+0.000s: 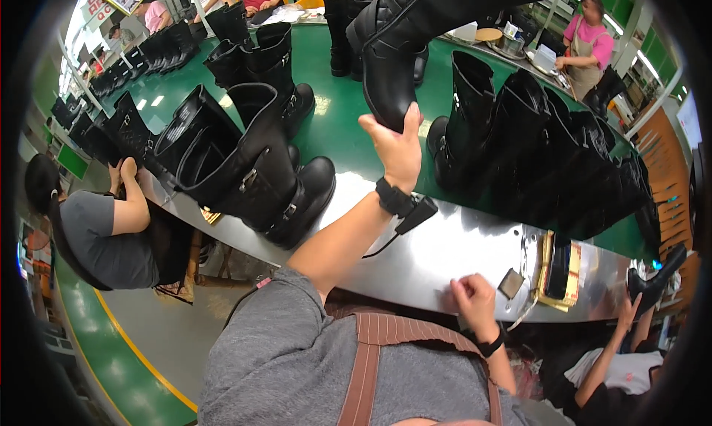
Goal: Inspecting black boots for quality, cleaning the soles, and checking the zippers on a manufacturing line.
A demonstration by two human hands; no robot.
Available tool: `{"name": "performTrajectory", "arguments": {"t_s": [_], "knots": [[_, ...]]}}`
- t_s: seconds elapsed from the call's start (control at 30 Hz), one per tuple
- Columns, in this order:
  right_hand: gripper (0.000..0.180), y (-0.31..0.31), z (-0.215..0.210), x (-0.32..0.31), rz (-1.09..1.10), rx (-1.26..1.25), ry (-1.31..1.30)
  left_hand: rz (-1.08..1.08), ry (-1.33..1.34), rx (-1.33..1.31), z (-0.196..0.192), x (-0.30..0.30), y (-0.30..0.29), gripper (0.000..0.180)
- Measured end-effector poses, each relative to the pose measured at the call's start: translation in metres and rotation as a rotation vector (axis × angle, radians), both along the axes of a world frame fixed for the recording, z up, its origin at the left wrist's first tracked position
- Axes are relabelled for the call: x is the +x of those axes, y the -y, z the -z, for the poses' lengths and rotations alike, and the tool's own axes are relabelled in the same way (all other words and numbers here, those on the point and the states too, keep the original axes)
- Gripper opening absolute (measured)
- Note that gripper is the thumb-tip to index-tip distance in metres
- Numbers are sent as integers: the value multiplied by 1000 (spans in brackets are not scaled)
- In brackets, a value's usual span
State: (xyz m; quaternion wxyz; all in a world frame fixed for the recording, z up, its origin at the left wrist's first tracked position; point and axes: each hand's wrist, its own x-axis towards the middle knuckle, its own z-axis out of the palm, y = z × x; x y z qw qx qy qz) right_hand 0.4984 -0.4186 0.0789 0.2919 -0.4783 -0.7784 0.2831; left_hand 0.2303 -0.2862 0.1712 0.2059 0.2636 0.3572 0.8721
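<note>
My left hand [397,152] is raised over the table with thumb and fingers spread around the toe of a tall black boot [389,63]. That boot hangs toe down, its quilted shaft running out past the upper edge. A black band with a small dark device [417,215] is on my left wrist, and a cord trails from the device. Low over the steel table edge [437,255], my right hand [475,304] has its fingers curled in, and nothing shows in them. Just right of it lies a small brownish block [511,284].
Black buckled boots [271,181] stand at left, and a row of more boots [519,137] at right on the green tabletop [334,122]. A dark object rests on yellow papers [571,266]. Co-workers sit at left [111,226] and lower right [615,367]; others are across the table.
</note>
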Motion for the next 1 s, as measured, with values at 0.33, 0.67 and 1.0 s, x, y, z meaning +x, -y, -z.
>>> {"name": "performTrajectory", "arguments": {"t_s": [0.33, 0.67, 1.0], "knots": [[112, -67, -114, -92, -188, -93, -464, 399, -196, -68, 35, 71, 130, 50], [101, -39, -75, -51, -215, -208, -370, 806, -180, -198, 62, -18, 111, 67], [57, -23, -40, -15, 160, 39, 103, 766, 14, -362, 105, -36, 98, 34]]}}
